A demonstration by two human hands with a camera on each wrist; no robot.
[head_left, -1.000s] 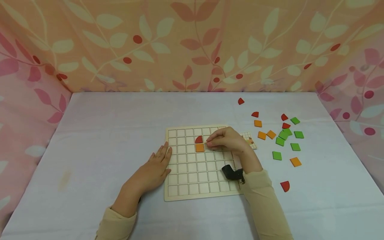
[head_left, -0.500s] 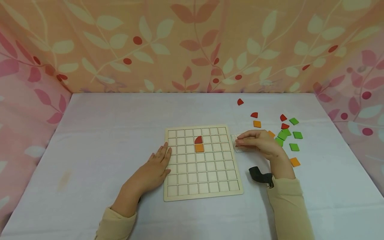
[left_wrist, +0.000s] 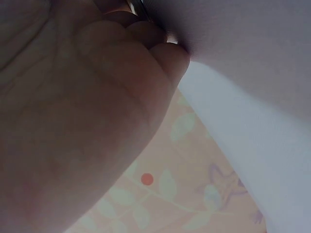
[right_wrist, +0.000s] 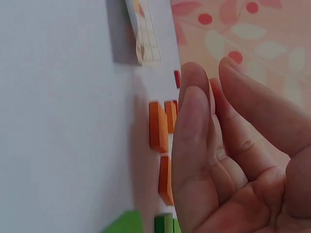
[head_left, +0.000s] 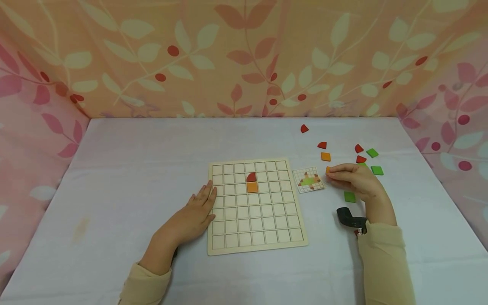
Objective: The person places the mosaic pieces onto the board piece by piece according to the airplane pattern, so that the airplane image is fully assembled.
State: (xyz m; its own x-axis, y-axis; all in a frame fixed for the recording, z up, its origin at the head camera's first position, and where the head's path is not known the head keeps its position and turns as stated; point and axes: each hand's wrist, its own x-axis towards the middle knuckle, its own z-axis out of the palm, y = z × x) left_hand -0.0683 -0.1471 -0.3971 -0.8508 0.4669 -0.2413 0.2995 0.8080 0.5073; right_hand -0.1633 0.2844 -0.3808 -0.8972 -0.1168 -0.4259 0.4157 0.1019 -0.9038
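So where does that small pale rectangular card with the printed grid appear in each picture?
Head: the small pale rectangular card lies just right of the square light-wood grid board.
Left wrist: not in it.
Right wrist: the card is at the top, just left of centre, seen at a slant.
Shared landmark: the peach leaf-print cloth, also in both wrist views.

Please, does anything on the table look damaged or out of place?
Yes: a faint brown mark discolours the white tablecloth, left of the wooden grid board. The pattern card also seems curled at one edge, in the right wrist view.
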